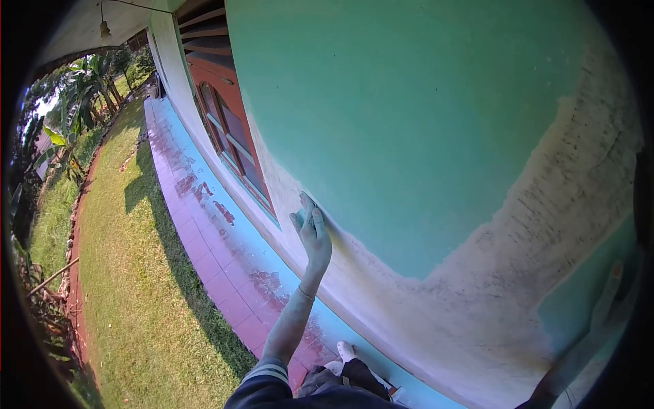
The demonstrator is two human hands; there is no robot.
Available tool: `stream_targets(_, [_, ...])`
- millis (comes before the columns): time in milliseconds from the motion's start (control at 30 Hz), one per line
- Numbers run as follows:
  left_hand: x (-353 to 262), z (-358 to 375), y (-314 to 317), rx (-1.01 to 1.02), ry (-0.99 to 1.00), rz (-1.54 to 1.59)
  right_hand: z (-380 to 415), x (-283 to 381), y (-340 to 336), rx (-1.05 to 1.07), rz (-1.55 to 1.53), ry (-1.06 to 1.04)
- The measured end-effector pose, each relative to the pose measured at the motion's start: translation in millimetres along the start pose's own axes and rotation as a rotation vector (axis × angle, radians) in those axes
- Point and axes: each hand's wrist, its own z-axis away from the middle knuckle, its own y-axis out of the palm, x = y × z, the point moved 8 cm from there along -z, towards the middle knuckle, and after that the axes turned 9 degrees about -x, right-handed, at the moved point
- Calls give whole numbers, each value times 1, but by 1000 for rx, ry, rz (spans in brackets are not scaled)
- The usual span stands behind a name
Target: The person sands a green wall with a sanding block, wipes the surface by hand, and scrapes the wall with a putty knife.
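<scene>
My left hand (315,238) is raised against the wall, near the lower edge of the green paint (409,150) and right of the window. Its fingers are bent together around a small pale greenish thing whose kind I cannot make out. My right hand (603,307) is at the far right, in shadow, its fingers stretched out by a separate green patch (569,307). Nothing shows in it. Between the hands runs a bare, whitish, scuffed band of wall (490,273) with dark marks.
A red-brown window frame (228,136) stands left of the green wall. Along the wall's foot runs a worn pink and blue tiled ledge (211,238), with my shoe (346,351) on it. Grass (136,293) and plants lie beyond. A bulb (104,29) hangs overhead.
</scene>
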Motion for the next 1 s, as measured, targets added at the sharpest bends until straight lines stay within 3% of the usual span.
stream_targets(100, [15,-58,2,-118,-5,64,-15,6,0,-65,-43,-79])
stream_targets(167, [37,-127,5,-73,-196,485,-20,13,-3,-81,-48,-105])
stream_targets(233, [36,-132,6,-102,-162,357,-18,12,-3,-69,-44,-103])
stream_targets(300, [5,-102,-5,-161,-83,115,-19,11,-2,-66,-43,-91])
stream_targets(367, [-5,-28,0,-24,-15,63,-14,8,-1,-29,-33,-74])
stream_targets(433, [4,-3,4,34,-7,1,-11,9,0,2,-14,-62])
stream_targets(533, [18,-72,7,-149,-39,158,-5,10,-1,34,16,-47])
stream_targets(567, [28,-115,7,-42,-168,252,-5,10,-2,41,25,-46])
stream_targets(633, [31,-130,0,-3,-232,273,-4,11,-1,55,26,-39])
stream_targets(700, [9,-108,-1,-151,-79,150,-5,10,0,57,23,-29])
stream_targets(800, [-3,0,3,16,-34,2,-1,7,-1,76,34,-1])
stream_targets(867, [6,-6,4,11,-66,-4,1,6,-3,94,45,17])
stream_targets(933, [23,-80,7,-95,-133,139,3,4,-5,107,58,30])
stream_targets(1000, [50,-145,7,72,-331,351,4,-1,-7,127,70,37])
